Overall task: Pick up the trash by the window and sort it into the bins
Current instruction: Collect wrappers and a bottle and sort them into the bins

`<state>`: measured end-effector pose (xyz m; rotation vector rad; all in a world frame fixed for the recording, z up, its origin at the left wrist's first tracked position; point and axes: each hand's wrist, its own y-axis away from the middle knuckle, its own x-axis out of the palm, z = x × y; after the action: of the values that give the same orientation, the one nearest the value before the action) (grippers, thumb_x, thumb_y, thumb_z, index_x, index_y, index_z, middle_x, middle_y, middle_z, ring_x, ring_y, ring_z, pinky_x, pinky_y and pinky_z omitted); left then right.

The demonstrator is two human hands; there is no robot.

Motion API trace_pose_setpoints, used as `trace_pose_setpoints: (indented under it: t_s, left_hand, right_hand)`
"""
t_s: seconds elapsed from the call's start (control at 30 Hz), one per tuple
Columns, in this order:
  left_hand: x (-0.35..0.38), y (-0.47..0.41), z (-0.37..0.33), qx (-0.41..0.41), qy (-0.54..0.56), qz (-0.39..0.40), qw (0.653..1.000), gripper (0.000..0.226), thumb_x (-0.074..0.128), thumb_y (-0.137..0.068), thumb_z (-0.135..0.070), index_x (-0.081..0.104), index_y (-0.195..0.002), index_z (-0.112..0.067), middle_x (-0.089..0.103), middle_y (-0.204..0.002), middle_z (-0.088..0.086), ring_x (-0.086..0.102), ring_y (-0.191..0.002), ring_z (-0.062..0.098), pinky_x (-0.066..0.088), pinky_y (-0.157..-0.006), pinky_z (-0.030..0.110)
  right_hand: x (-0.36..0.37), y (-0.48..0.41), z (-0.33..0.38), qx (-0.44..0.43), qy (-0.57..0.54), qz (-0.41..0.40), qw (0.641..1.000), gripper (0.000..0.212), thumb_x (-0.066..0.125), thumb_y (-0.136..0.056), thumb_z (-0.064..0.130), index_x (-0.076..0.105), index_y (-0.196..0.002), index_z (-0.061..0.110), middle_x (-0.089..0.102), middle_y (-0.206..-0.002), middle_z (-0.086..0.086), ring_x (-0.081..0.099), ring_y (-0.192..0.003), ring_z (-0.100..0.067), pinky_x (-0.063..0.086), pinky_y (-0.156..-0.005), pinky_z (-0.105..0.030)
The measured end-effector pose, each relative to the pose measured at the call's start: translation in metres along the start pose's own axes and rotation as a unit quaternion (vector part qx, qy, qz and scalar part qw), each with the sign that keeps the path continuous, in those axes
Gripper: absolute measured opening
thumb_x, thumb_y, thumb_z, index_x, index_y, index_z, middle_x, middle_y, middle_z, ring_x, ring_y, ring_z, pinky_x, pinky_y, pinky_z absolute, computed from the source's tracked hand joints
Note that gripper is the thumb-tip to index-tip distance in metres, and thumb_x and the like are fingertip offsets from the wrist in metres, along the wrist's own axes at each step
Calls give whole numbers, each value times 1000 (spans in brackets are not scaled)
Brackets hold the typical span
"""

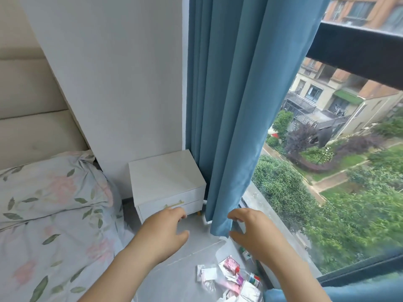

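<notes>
A heap of pink and white wrappers and paper scraps (229, 277) lies on the grey floor (185, 277), close by the big glass window (327, 192). Above it, the left hand (165, 232) is open and empty. The right hand (250, 232) is open too, beside the blue curtain (229, 127), maybe to push it away. No bins show.

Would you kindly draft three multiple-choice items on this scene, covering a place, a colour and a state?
1. The trash lies: A on the bed; B on the floor by the window; C on a desk.
2. The curtain is: A red; B white; C blue.
3. The drawers of the nightstand are: A both closed; B both pulled out; C removed.
Answers: 1 B, it sits on grey floor under the window; 2 C, its folds are blue; 3 A, both fronts sit flush.
</notes>
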<state>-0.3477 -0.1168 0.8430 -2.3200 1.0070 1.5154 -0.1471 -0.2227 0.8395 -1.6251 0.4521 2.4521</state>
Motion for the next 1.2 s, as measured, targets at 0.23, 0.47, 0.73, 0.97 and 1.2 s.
trace_pose_setpoints:
  t_s: [0.23,0.47,0.73,0.97,1.2]
  left_hand:
    - [-16,-86,-26,51,-7,22,998,37,51,-90,-40,50,-125,-30,53,-126,-13,51,-115,9,42,-94,24]
    - [-11,-172,-53,142,-30,82,986,31,52,-89,-37,53,-119,-28,56,-118,-11,55,-107,9,44,-90,24]
    - [-1,-282,-92,304,-88,185,930,37,51,-89,-38,50,-125,-29,53,-118,-11,53,-108,13,43,-85,25]
    - [16,-336,-125,462,-152,295,822,36,49,-92,-34,50,-127,-24,54,-127,-7,51,-117,14,42,-95,27]
    - [60,-319,-151,575,-204,345,714,36,51,-90,-36,50,-125,-24,56,-125,-4,52,-116,17,41,-90,26]
  right_hand:
    - [-25,-56,-33,49,-16,-3,999,40,58,-83,24,58,-123,28,61,-123,12,54,-114,-10,45,-94,-26]
    - [-35,-82,-63,153,-53,-37,986,36,58,-85,25,59,-121,28,62,-121,10,56,-111,-11,45,-93,-25]
    - [-32,-108,-84,331,-108,-101,932,36,60,-86,30,57,-122,31,59,-124,13,53,-115,-8,43,-98,-26]
    - [-8,-109,-66,497,-182,-164,832,35,60,-86,31,60,-120,30,62,-121,14,55,-115,-6,44,-96,-24]
    - [28,-67,-38,621,-218,-219,721,34,62,-84,28,61,-118,29,63,-119,15,54,-113,-6,43,-91,-22]
